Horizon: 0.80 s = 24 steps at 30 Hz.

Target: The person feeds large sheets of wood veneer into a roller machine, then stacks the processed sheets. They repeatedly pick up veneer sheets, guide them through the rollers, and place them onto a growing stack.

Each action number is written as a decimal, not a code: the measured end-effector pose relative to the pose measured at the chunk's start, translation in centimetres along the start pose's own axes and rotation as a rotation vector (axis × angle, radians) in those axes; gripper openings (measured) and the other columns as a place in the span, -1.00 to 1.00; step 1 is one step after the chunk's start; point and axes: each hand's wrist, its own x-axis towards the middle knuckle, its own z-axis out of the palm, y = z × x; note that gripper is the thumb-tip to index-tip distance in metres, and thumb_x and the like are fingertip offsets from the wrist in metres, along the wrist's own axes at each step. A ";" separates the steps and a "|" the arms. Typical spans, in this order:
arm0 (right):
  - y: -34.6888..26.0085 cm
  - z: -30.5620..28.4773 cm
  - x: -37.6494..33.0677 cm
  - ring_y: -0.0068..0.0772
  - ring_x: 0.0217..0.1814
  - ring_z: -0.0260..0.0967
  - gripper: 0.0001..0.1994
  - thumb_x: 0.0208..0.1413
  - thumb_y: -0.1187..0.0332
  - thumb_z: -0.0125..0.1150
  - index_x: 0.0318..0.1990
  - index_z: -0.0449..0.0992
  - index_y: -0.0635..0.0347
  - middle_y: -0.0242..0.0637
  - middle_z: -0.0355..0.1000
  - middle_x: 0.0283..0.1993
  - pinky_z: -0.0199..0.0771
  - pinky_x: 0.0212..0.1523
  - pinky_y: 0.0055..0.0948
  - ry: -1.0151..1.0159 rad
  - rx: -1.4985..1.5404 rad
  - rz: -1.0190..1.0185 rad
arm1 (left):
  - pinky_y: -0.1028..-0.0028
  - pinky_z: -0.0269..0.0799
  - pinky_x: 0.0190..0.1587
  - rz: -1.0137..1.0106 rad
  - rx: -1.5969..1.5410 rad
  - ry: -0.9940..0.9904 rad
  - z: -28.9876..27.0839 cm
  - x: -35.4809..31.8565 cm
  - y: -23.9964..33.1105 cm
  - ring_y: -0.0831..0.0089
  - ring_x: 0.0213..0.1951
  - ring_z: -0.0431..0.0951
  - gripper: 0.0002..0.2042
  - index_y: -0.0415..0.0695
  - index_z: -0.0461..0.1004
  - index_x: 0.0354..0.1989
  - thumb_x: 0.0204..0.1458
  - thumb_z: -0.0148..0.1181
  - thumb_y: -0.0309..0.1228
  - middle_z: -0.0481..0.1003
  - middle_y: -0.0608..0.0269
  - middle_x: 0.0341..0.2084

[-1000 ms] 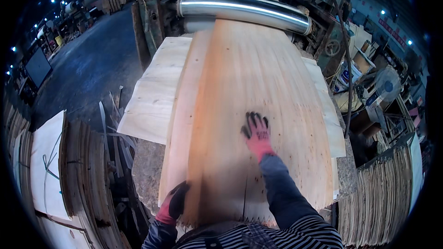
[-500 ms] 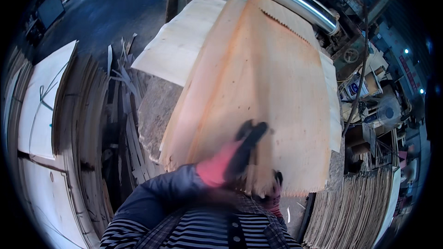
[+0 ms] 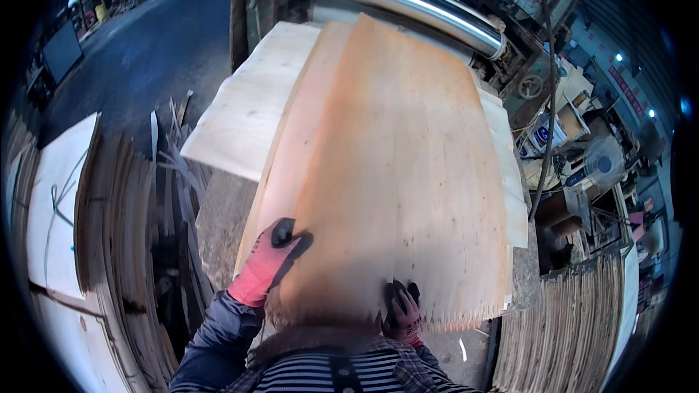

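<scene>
A wide, thin sheet of wood veneer (image 3: 408, 160), orange-tan with a ragged near edge, lies before me on a stack of veneer. My left hand (image 3: 271, 260), in a pink glove with black fingertips, rests at the sheet's left side near its orange-tinted edge. Its thumb stands apart from the fingers. At the near edge, right of middle, my right hand (image 3: 403, 311) is gloved alike and lays its spread fingers on the sheet. Part of that palm is hidden. The sheet's near left part is smeared by motion.
Paler veneer (image 3: 244, 102) juts out on the left beneath the stack. Beyond the far end lies a shiny metal roller (image 3: 404, 4). Bundled veneer stands at left (image 3: 58, 204) and at lower right (image 3: 564, 327). A clear plastic container (image 3: 604, 160) sits among clutter on the right.
My left hand has moved left from the middle of the veneer to its left side. The raised fold in the sheet has flattened. My right hand has shifted slightly left, and the view has moved.
</scene>
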 end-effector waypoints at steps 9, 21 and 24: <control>8.3 0.9 18.0 -0.20 -0.02 0.23 -0.58 -0.22 0.36 0.10 -0.07 0.36 0.02 -0.21 0.28 -0.04 0.18 0.04 -0.21 -0.009 -0.056 0.051 | 0.52 0.27 -0.03 0.191 0.122 0.314 0.7 4.1 -6.0 0.42 -0.08 0.35 -0.63 -0.29 0.19 0.00 -0.01 0.03 -0.51 0.31 0.11 -0.09; 9.5 4.0 24.2 -0.06 0.16 0.03 -0.51 -0.12 0.30 0.11 0.04 0.22 0.17 -0.11 0.14 0.09 -0.01 0.15 -0.11 0.111 -0.149 0.037 | 0.15 -0.09 0.12 0.289 1.013 0.341 2.5 -1.5 -13.0 0.07 0.09 0.07 -0.30 -0.17 0.13 0.08 -0.32 0.23 -0.23 0.11 -0.04 0.05; 5.0 3.1 16.5 -0.02 0.17 0.00 -0.46 -0.18 0.29 0.17 0.03 0.22 0.23 -0.06 0.11 0.11 -0.06 0.16 -0.08 0.065 0.005 0.000 | 0.19 -0.11 0.15 0.376 0.792 0.266 0.4 -2.0 -13.6 0.08 0.11 0.07 -0.36 -0.17 0.15 0.07 -0.27 0.21 -0.33 0.13 -0.02 0.05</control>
